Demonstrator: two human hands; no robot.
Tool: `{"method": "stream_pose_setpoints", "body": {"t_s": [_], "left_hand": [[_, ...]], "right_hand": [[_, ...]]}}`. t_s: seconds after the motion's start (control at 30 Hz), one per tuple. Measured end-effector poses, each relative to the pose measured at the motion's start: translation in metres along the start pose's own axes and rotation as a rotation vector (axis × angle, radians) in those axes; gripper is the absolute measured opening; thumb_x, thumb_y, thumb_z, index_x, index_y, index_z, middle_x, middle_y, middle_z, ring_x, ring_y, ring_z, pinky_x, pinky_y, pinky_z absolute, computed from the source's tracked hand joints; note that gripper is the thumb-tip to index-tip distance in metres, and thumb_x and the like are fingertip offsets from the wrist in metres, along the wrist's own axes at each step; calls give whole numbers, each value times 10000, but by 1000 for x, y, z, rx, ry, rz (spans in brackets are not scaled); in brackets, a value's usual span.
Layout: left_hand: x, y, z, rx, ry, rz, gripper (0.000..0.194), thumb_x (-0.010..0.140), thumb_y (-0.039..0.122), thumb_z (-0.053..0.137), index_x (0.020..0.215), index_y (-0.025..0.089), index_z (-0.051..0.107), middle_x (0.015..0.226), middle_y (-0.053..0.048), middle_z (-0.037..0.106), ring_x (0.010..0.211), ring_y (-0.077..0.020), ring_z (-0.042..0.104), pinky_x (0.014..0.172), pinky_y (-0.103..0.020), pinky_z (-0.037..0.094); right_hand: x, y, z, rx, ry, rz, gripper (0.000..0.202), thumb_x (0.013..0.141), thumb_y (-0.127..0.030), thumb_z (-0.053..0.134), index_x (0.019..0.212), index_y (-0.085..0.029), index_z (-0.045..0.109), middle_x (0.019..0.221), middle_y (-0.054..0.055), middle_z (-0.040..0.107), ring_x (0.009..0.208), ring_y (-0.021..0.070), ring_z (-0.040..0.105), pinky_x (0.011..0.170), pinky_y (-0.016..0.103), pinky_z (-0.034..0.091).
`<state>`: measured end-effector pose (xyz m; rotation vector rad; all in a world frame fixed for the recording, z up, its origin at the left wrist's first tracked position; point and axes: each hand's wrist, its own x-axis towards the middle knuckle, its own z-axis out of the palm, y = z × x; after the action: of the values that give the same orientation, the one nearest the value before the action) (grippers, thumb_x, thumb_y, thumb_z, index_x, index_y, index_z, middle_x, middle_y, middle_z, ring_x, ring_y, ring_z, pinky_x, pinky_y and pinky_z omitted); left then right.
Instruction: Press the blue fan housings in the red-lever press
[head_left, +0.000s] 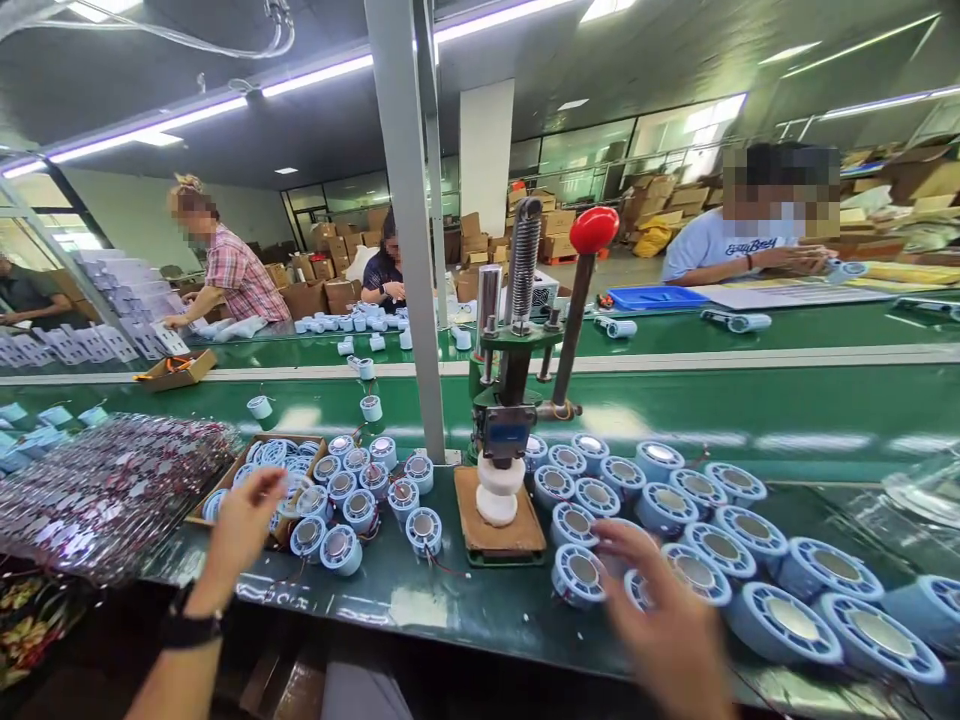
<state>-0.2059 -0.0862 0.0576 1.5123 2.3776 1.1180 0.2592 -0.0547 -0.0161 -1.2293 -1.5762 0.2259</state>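
My left hand (251, 515) is over the edge of a cardboard box of light-blue plastic rings (289, 453). Its fingers are pinched together; a pale ring edge shows by the fingertips, but I cannot make out whether they hold it. My right hand (656, 600), slightly blurred, hovers with thumb and fingers apart among light-blue round housings with metal discs on top, closest to one housing (579, 575). Between my hands stands a hand press (510, 430) with a red-knobbed lever (594, 232). Its white round pressing head (501, 475) is above a white round block (496, 505) on a brown base plate (499, 545).
More blue housings (341, 548) stand left of the press. A heap of shiny metallic parts with wires (112, 490) covers the far left. A grey post (409, 200) rises behind the press. Across the green conveyor (720, 395), several co-workers (232, 275) handle parts.
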Motion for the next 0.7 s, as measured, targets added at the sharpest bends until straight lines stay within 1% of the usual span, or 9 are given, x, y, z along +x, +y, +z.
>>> {"method": "stream_pose_setpoints", "body": {"t_s": [0.03, 0.1, 0.17, 0.23, 0.3, 0.4, 0.57, 0.63, 0.7], "left_hand": [[-25, 15, 18, -66, -173, 65, 276, 838, 386, 567, 1002, 201, 689, 966, -38, 759, 867, -213, 696, 786, -296, 549], [-72, 40, 56, -122, -426, 181, 220, 867, 333, 542, 945, 224, 716, 958, -37, 762, 878, -216, 697, 827, -316, 545], [-104, 53, 93, -115, -478, 222, 222, 874, 228, 501, 935, 216, 715, 949, -55, 758, 881, -221, 696, 840, -336, 545], [-119, 53, 120, -74, -410, 238, 259, 893, 173, 457, 960, 201, 705, 971, -85, 747, 917, -240, 689, 862, -374, 547], [-122, 46, 136, -35, -312, 263, 284, 930, 171, 420, 996, 193, 696, 997, -106, 733, 960, -257, 673, 883, -410, 547], [-120, 37, 144, -19, -242, 321, 295, 967, 180, 399, 1015, 197, 689, 995, -104, 720, 979, -257, 653, 894, -420, 548], [-123, 32, 142, -16, -265, 347, 288, 976, 214, 423, 1070, 211, 695, 1090, -108, 704, 1036, -259, 641, 951, -452, 533], [-127, 27, 141, -14, -291, 352, 285, 949, 296, 515, 1175, 223, 673, 1201, -119, 677, 1136, -289, 614, 1008, -496, 507], [-131, 22, 140, -8, -311, 350, 394, 883, 344, 622, 1263, 240, 636, 1294, -119, 644, 1237, -327, 565, 1061, -546, 465]], "right_hand": [[-7, -22, 36, 100, -169, -90, 271, 894, -343, 528, 1128, -304, 660, 1127, 63, 682, 1050, 257, 683, 894, 401, 584], [-16, -54, 102, 179, -386, -146, 386, 850, -215, 551, 1222, -258, 643, 1316, 100, 597, 1198, 252, 615, 995, 396, 540], [-21, -68, 149, 176, -494, -118, 518, 778, -134, 599, 1287, -230, 613, 1423, 137, 501, 1281, 279, 551, 1043, 436, 503], [-25, -68, 172, 163, -536, -96, 527, 740, -82, 618, 1250, -214, 633, 1379, 143, 530, 1242, 277, 577, 1037, 442, 506], [-31, -61, 174, 168, -548, -98, 480, 757, -62, 588, 1214, -198, 642, 1286, 131, 588, 1169, 249, 621, 1020, 416, 522], [-49, -47, 153, 166, -501, -99, 493, 787, -86, 556, 1265, -200, 602, 1273, 123, 602, 1171, 246, 623, 1008, 408, 536], [-80, -26, 114, 159, -381, -165, 440, 851, -165, 565, 1284, -245, 588, 1292, 82, 624, 1172, 241, 639, 943, 342, 583], [-85, -21, 108, 156, -330, -183, 415, 869, -200, 583, 1283, -232, 581, 1269, 85, 644, 1146, 239, 656, 934, 334, 588], [-87, -19, 107, 155, -270, -173, 407, 868, -227, 595, 1274, -210, 579, 1232, 91, 667, 1109, 244, 676, 930, 348, 590]]}}
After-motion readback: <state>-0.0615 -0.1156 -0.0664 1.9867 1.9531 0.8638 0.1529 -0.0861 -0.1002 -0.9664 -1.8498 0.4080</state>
